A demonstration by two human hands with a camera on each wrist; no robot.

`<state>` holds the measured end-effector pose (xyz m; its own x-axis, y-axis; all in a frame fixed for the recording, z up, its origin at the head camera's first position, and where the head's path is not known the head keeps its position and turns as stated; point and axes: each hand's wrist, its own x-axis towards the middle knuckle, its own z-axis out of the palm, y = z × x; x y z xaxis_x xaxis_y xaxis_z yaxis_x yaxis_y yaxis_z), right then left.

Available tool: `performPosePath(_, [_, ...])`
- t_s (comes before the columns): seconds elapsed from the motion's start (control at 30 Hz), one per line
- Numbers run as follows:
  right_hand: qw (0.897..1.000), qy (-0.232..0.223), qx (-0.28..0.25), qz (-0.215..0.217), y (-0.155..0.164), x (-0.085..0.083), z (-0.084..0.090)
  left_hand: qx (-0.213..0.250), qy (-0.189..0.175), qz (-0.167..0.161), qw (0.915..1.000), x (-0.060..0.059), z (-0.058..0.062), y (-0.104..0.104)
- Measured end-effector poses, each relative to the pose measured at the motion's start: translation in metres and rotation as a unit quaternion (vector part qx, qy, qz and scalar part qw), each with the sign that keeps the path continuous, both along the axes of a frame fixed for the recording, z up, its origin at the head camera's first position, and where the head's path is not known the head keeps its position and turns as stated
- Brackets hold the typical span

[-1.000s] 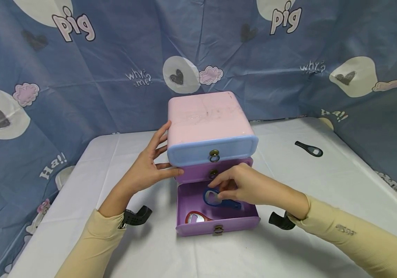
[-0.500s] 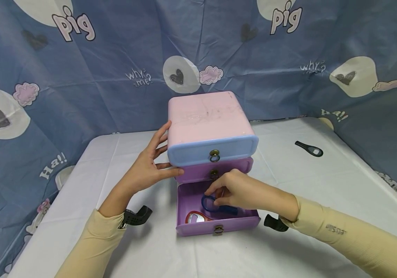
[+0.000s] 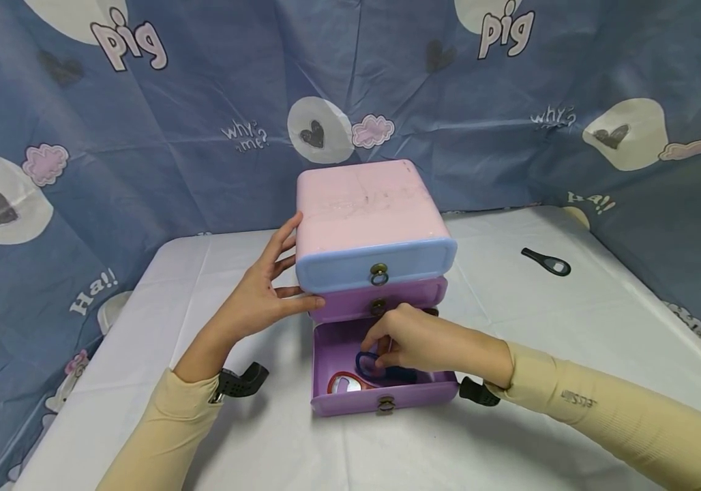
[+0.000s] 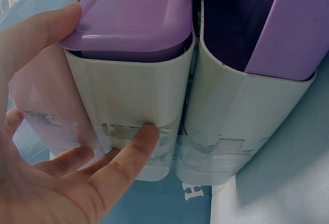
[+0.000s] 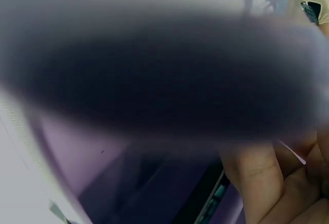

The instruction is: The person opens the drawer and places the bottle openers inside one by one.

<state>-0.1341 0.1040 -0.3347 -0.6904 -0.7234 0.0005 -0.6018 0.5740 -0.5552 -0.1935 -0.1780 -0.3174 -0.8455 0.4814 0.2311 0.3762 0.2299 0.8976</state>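
Right hand: the right hand (image 3: 424, 337) is inside the open bottom drawer (image 3: 381, 399), with curled fingers (image 3: 381, 334) that pinch the blue bottle opener (image 3: 370, 366) at its ring end.
Blue bottle opener: it lies low in the bottom drawer, under the fingertips, and its handle goes to the right below the palm. It is just beside the red bottle opener (image 3: 344, 383), which rests in the front left part of the same drawer.
Left hand: the left hand (image 3: 258, 293) is open and presses flat against the left side of the drawer cabinet (image 3: 365, 204). In the left wrist view the straight fingers (image 4: 128, 152) touch the white side wall and the thumb (image 4: 41, 29) lies on the purple middle drawer (image 3: 381, 303).
Cabinet: pink top, blue top drawer (image 3: 375, 262) closed, middle drawer closed, bottom drawer pulled out.
Tabletop: the white tabletop (image 3: 541, 327) carries a black bottle opener (image 3: 547, 262) well apart, far right.
Right wrist view: mostly blurred dark; only purple drawer wall and part of a finger can be told.
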Motion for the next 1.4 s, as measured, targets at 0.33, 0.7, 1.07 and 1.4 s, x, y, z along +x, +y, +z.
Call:
performPosePath(0.33, [1.000, 0.002, 0.029, 0.001, -0.0051, -0.0023, -0.0053, -0.005, -0.013, 0.004, 0.9999, 0.0005, 0.0012, 0.0013])
performPosePath(0.7, [0.998, -0.009, 0.056, 0.006, -0.0081, -0.0007, -0.0032, -0.008, -0.009, 0.004, 0.9999, 0.0011, 0.0022, 0.0002])
performPosePath(1.07, [0.998, -0.008, 0.060, 0.008, -0.0060, 0.0038, 0.0005, -0.009, -0.008, 0.003, 0.9999, 0.0003, 0.0011, -0.0002])
performPosePath(1.4, [0.998, -0.002, 0.055, 0.010, -0.0005, 0.0021, 0.0030, -0.010, -0.013, 0.007, 0.9998, -0.0003, 0.0016, 0.0001])
